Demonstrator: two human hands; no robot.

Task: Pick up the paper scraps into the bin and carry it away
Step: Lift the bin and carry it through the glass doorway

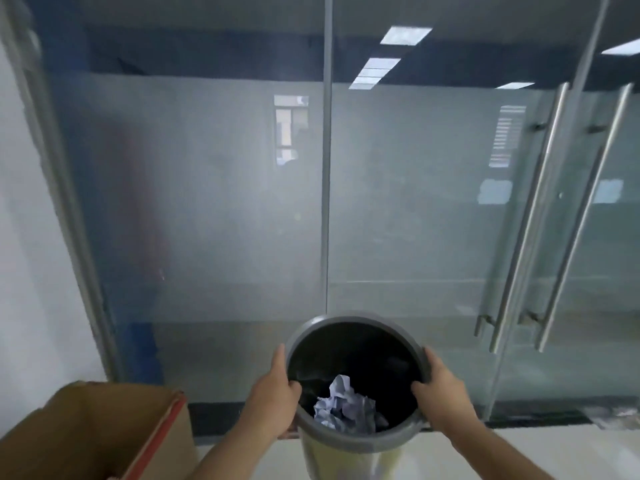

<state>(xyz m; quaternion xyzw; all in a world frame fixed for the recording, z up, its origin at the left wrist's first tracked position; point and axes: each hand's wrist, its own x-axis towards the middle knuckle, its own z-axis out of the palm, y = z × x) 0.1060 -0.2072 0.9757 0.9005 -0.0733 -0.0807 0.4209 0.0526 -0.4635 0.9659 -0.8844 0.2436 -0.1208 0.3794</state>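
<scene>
A round bin [349, 322] with a grey rim and a black liner is held up in front of me, low in the middle of the view. Crumpled white paper scraps [343, 405] lie inside it near the bottom. My left hand [273, 396] grips the left side of the rim, thumb inside. On the right side of the rim, my right hand [441, 393] holds on the same way. The bin's pale lower body [346, 459] shows between my forearms.
A frosted glass wall [207, 202] fills the view ahead. Glass doors with two long steel handles [530, 209] stand at the right. An open cardboard box [93, 431] sits at the lower left. Pale floor tiles [519, 452] lie below.
</scene>
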